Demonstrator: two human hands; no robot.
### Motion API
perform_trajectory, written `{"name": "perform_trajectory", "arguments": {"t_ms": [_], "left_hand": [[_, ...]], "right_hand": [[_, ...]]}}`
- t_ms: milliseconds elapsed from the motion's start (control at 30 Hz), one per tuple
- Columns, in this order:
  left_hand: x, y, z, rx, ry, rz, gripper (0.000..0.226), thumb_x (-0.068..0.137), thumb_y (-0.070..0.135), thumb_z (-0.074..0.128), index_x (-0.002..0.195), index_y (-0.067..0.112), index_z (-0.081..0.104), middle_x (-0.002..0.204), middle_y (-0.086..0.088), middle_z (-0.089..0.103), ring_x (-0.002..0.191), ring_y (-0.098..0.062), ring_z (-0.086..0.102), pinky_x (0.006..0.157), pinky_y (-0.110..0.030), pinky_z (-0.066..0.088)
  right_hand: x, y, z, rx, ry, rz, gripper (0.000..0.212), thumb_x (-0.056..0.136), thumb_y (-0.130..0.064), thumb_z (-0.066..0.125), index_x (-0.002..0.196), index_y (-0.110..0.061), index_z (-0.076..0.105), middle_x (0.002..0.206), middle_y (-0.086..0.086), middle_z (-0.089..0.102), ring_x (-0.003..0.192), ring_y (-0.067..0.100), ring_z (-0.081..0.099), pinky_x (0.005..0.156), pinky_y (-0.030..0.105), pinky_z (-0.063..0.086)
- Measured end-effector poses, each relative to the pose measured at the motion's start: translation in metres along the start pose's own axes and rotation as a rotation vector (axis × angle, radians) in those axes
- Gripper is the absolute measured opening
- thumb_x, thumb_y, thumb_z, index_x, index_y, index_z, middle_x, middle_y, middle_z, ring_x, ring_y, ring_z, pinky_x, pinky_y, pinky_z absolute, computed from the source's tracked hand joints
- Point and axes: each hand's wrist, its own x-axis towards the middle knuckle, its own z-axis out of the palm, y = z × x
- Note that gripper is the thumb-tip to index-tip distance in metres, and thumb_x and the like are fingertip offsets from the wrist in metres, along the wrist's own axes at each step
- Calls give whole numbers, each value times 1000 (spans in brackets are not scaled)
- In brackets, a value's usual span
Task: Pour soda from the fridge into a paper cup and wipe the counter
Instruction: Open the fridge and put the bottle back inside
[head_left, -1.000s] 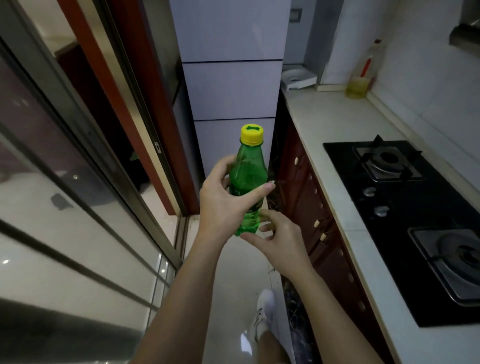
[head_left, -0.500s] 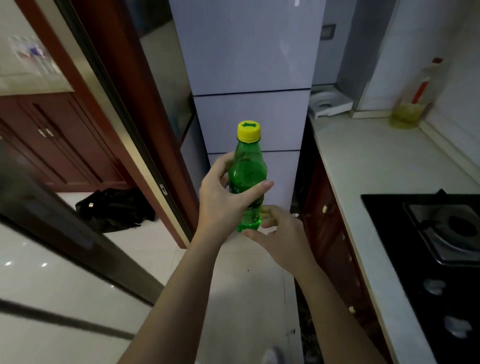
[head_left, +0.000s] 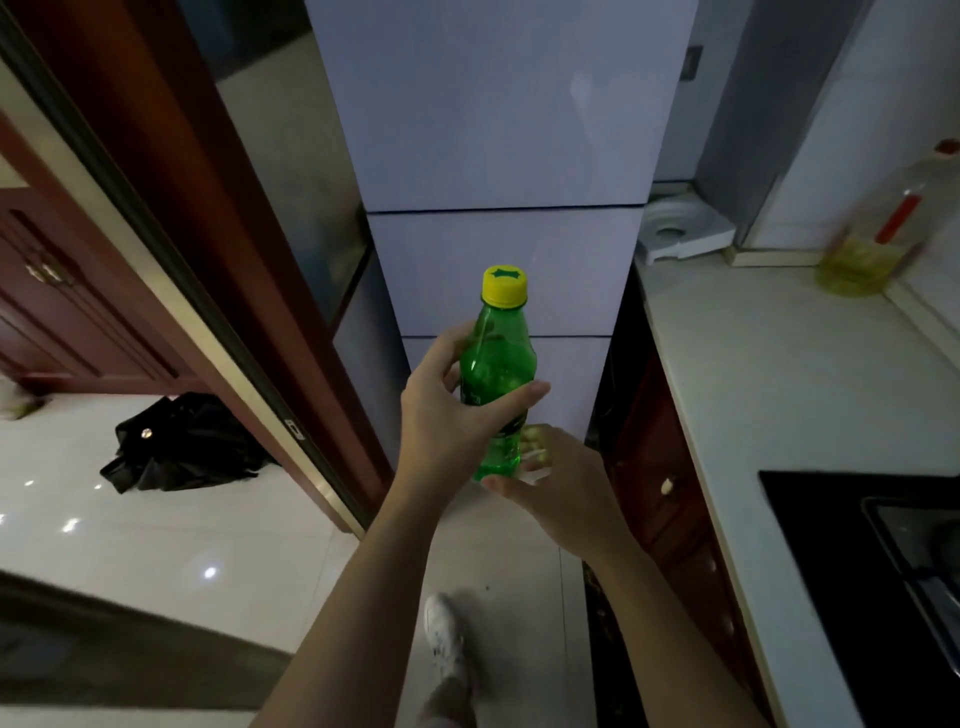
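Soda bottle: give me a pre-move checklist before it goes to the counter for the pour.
1. Grip: left hand wraps the soda bottle at mid-body: ok.
2. Seal: yellow cap sits on the neck: ok for carrying.
3. Attitude: bottle upright: ok.
4. Support: right hand cupped at the bottle's base; whether it touches: cannot tell.
5. Landing spot: counter shows a bare stretch between the fridge and the stove: ok.
6. Target: no paper cup in view: cannot tell.
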Motion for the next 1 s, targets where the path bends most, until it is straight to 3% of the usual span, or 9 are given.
{"name": "perform_trajectory", "arguments": {"t_ms": [100, 233, 300, 433, 533, 700, 767, 933, 1000], "left_hand": [[43, -19, -1, -19, -12, -9, 58, 71, 23, 89, 121, 14, 61, 109, 3, 70, 104, -13, 69, 87, -41, 60], [114, -43, -12, -56, 1, 9, 59, 72, 18, 88, 123, 9, 60, 109, -2, 70, 102, -15, 71, 86, -41, 60], [154, -51, -21, -69, 18, 7, 59, 72, 17, 89, 123, 10, 60, 109, -2, 71, 102, -15, 71, 85, -39, 60], [228, -66, -42, -79, 51, 25, 59, 70, 16, 90, 121, 13, 62, 106, 3, 72, 100, -12, 71, 83, -34, 60], [276, -73, -58, -61, 70, 39, 62, 69, 20, 91, 124, 14, 61, 109, 5, 71, 101, -8, 70, 83, -30, 60], [339, -78, -72, -63, 119, 65, 65, 70, 22, 90, 127, 15, 60, 114, 3, 69, 103, -7, 68, 81, -21, 56], [358, -77, -76, -60, 127, 72, 65, 70, 23, 90, 127, 16, 61, 113, 5, 69, 102, -5, 68, 80, -19, 55], [401, -68, -89, -61, 183, 118, 60, 68, 32, 89, 121, 19, 63, 108, 4, 72, 99, -12, 70, 83, -41, 60], [415, -57, -93, -36, 216, 142, 58, 68, 32, 89, 119, 21, 64, 106, 6, 72, 98, -10, 70, 83, -42, 60]], "right_hand": [[47, 3, 6, -37, 2, -6, 37, 70, -51, 80, 100, -39, 61, 96, -17, 66, 86, -4, 62, 71, 20, 51], [123, 0, 18, -89, 14, -28, 51, 68, -61, 73, 108, -31, 62, 102, -15, 65, 90, 0, 62, 77, 31, 56], [165, -9, 24, -106, 14, -14, 46, 69, -57, 78, 107, -35, 61, 104, -15, 65, 90, -1, 62, 78, 31, 56], [243, -33, 38, -151, -14, -26, 37, 71, -50, 82, 88, -51, 50, 93, -24, 58, 86, -8, 57, 73, 13, 48], [292, -50, 48, -155, -11, -57, 38, 71, -48, 83, 86, -51, 48, 91, -25, 56, 86, -11, 55, 68, 6, 43], [353, -69, 56, -172, -4, -105, 34, 71, -52, 80, 93, -38, 58, 91, -16, 59, 83, 0, 56, 71, 23, 51], [374, -75, 57, -186, -15, -127, 35, 71, -55, 79, 93, -39, 56, 91, -16, 59, 83, 0, 56, 71, 23, 51], [421, -91, 56, -177, -15, -249, 38, 72, -61, 75, 102, -42, 62, 97, -21, 63, 90, -3, 57, 79, 23, 52], [440, -100, 53, -192, -7, -304, 38, 72, -63, 74, 102, -43, 62, 96, -21, 63, 90, -3, 58, 79, 24, 53]]}}
